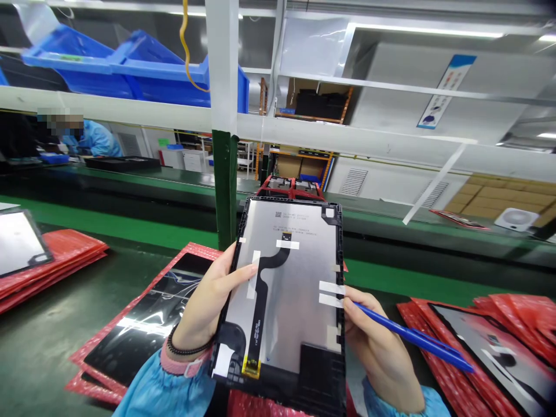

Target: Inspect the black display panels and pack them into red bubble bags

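Left hand [212, 289] is narrowly closed on the nine o'clock edge of a screen panel [299, 313], its thumb lying over the panel's back beside a white tape strip. Right hand [377, 341] is nearly closed too, fingertips at the panel's three o'clock edge by two short white strips, with a blue pen [412, 336] held in the fingers and slanting out towards four o'clock.

The panel is held up at six o'clock in the view, its silver back showing inside a black frame. A black ribbon cable [260, 307] bends down from near twelve o'clock to a yellow-edged end at seven; a black patch covers five o'clock. Small print near the top is too blurred to read.

At eight o'clock, a glossy dark screen [130, 330] lies on red bubble wrap [87, 353]. More silver-backed panels rest on red wrapping, one at nine o'clock [17, 243], another at four [490, 341].
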Motion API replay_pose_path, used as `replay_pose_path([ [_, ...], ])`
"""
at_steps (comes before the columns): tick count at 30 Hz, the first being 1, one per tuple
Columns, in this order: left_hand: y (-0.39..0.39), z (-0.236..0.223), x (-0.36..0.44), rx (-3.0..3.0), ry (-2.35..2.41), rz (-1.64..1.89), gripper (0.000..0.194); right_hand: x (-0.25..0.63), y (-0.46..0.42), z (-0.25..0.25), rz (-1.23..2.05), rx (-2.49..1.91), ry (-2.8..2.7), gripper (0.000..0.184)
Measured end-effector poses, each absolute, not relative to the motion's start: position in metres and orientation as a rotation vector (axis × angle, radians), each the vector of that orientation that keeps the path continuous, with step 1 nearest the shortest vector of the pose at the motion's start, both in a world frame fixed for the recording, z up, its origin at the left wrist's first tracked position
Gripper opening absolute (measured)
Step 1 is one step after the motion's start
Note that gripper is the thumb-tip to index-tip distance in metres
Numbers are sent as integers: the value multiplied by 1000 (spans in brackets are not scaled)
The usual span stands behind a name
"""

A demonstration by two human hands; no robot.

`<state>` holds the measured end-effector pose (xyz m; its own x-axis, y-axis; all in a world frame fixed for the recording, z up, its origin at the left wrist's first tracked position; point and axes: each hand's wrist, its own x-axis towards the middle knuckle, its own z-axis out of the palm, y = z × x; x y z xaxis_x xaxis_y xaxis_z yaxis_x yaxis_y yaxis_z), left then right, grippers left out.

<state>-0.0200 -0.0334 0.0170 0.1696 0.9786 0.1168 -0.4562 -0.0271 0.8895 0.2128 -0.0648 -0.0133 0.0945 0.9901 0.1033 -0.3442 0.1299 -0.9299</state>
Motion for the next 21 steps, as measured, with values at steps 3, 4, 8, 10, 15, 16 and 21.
replay_pose_path([
  [3, -34, 18, -19, 1009, 698, 1321, 48, 213, -63, -14, 1212, -902, -926, 24],
  [4, -34, 18, -18, 1019, 701, 1336, 48, 213, -62, -14, 1198, -913, -916, 25],
  [8, -35, 16, -16, 1079, 699, 1400, 44, 214, -57, -10, 1221, -924, -929, 27],
  [10, -36, 15, -16, 1137, 732, 1436, 43, 215, -53, -7, 1246, -924, -956, 28],
  [15, -38, 16, -16, 1275, 828, 1476, 44, 219, -43, -4, 982, -1058, -940, 44],
  [16, -37, 17, -16, 1296, 838, 1490, 41, 220, -42, -4, 907, -1082, -944, 45],
  [21, -37, 19, -15, 1390, 970, 1528, 19, 220, -45, -5, 795, -1061, -942, 32],
])
